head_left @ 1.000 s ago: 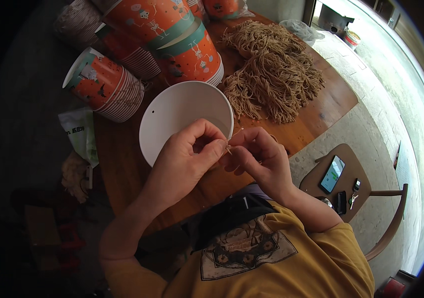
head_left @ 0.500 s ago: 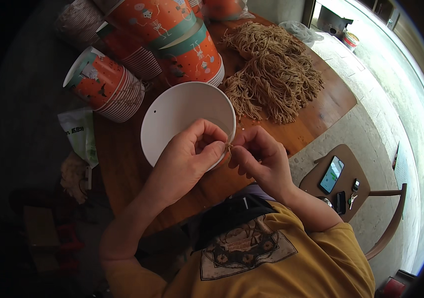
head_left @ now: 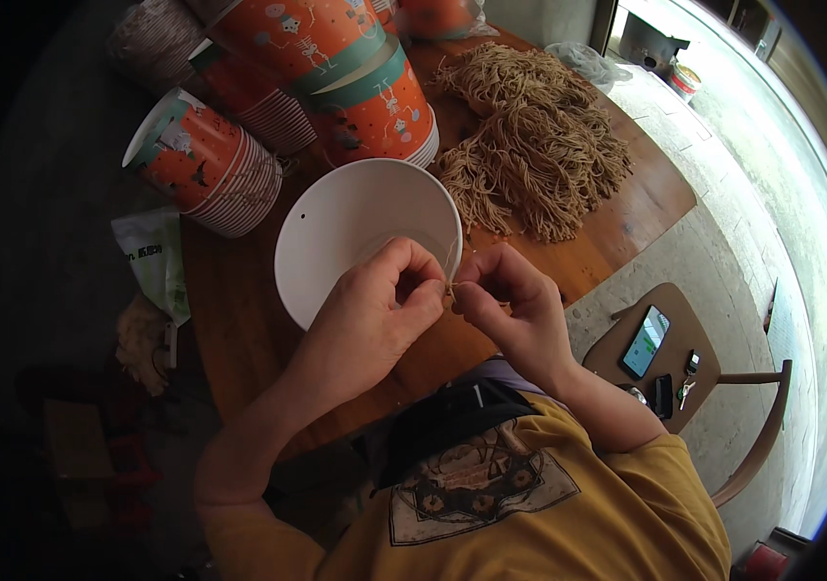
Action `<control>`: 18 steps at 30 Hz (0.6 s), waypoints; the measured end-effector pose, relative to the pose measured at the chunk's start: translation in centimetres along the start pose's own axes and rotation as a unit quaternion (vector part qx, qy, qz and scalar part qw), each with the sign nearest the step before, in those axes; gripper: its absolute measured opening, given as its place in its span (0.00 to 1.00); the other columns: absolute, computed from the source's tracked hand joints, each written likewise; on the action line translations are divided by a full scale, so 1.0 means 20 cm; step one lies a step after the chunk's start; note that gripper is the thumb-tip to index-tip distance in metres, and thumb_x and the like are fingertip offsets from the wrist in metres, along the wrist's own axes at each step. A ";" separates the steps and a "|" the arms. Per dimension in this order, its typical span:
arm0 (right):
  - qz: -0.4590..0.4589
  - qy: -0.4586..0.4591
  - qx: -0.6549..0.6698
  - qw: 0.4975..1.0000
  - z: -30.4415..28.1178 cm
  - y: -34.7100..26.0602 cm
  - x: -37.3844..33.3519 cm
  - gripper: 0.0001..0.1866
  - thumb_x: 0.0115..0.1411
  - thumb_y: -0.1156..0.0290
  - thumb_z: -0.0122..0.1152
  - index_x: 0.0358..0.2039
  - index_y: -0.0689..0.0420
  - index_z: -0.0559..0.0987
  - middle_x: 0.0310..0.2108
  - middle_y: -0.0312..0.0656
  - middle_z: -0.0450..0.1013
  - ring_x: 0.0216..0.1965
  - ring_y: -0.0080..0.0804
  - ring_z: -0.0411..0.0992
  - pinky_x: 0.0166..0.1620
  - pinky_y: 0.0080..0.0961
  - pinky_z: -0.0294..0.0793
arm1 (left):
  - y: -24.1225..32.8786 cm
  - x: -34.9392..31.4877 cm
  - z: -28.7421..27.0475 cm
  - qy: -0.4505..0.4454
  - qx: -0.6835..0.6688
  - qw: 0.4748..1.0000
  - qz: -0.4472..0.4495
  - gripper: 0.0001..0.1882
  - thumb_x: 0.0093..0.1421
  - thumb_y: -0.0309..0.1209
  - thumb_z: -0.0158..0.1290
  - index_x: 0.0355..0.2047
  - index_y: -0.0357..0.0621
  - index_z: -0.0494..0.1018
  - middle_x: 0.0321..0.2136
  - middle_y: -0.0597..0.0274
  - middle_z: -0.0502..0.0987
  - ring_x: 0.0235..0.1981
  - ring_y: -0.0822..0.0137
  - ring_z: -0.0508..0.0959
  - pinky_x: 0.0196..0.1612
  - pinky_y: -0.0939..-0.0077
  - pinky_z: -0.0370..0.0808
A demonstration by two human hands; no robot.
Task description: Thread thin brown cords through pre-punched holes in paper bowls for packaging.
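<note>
A white-lined paper bucket point(head_left: 345, 218) stands with its mouth toward me, a small dark hole in its far-left wall. At its near-right rim, my left hand point(head_left: 367, 315) pinches a thin tan cord point(head_left: 450, 287) between thumb and forefinger. My right hand point(head_left: 518, 308) is closed in a pinch on the same cord, fingertips almost touching the left ones. A strand of the cord runs up along the rim. How the cord is looped between the fingertips is too small to tell. Beyond the bucket to the right lies a heap of tan cords point(head_left: 549, 140).
Nested orange paper buckets point(head_left: 205, 160) lie on the wooden table point(head_left: 616, 223) at left, with a taller orange stack point(head_left: 384, 111) behind. A white-green bag point(head_left: 157, 261) hangs at the left edge. On the right, a chair point(head_left: 694, 329) holds a phone point(head_left: 647, 341) and keys point(head_left: 687, 389).
My fingertips have shifted slightly and pinch tighter at the cord; the right hand's fingers have curled in. A strand now shows above the pinch. The bucket has barely moved.
</note>
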State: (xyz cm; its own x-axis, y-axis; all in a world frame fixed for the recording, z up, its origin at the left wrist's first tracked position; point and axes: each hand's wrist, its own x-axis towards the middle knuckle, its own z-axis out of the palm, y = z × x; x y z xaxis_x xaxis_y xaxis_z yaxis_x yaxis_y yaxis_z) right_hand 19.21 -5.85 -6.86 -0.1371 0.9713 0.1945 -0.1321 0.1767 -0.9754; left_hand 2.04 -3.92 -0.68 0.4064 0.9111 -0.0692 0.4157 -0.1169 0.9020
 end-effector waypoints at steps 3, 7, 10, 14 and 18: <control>0.040 -0.003 0.073 0.997 0.00 0.01 0.00 0.06 0.59 0.75 0.57 0.35 0.62 0.72 0.28 0.31 0.71 0.29 0.13 0.68 0.34 0.14 0.68 | 0.01 0.00 -0.01 -0.036 -0.080 0.995 -0.052 0.05 0.62 0.27 0.49 0.34 0.38 0.68 0.28 0.68 0.71 0.29 0.80 0.69 0.32 0.83 0.69; -0.027 0.002 0.012 1.000 -0.01 0.03 0.01 0.06 0.58 0.76 0.58 0.35 0.62 0.72 0.28 0.32 0.72 0.30 0.16 0.69 0.36 0.16 0.69 | 0.01 0.01 -0.01 -0.046 -0.134 0.987 -0.080 0.05 0.62 0.27 0.49 0.34 0.38 0.68 0.28 0.71 0.70 0.28 0.84 0.67 0.31 0.87 0.67; -0.083 0.033 -0.062 0.994 0.01 0.01 0.00 0.06 0.56 0.77 0.59 0.34 0.61 0.72 0.29 0.34 0.72 0.29 0.18 0.70 0.34 0.18 0.70 | 0.01 0.01 -0.01 -0.040 -0.123 0.989 -0.075 0.05 0.63 0.27 0.49 0.34 0.38 0.68 0.28 0.71 0.70 0.27 0.84 0.67 0.31 0.88 0.67; -0.159 0.027 -0.160 0.974 -0.01 0.01 0.02 0.06 0.56 0.78 0.60 0.33 0.61 0.73 0.29 0.36 0.73 0.29 0.20 0.71 0.32 0.18 0.71 | 0.02 0.01 0.00 -0.031 -0.106 0.992 -0.065 0.05 0.63 0.27 0.49 0.34 0.38 0.68 0.28 0.71 0.70 0.27 0.84 0.68 0.31 0.87 0.68; -0.102 0.023 -0.106 0.989 0.00 0.00 0.01 0.06 0.56 0.77 0.61 0.33 0.62 0.73 0.28 0.36 0.74 0.28 0.19 0.71 0.32 0.17 0.71 | 0.02 0.00 0.01 0.002 -0.136 0.988 -0.069 0.05 0.62 0.26 0.49 0.34 0.37 0.68 0.29 0.68 0.71 0.29 0.81 0.70 0.33 0.84 0.70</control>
State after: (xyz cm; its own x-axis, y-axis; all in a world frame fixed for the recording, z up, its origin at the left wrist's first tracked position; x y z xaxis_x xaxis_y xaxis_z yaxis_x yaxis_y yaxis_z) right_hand 19.25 -5.55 -6.83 -0.0840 0.9176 0.3885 0.0572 0.3936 -0.9175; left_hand 2.29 -4.05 -0.41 0.3579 0.9123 -0.1991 0.2323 0.1196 0.9653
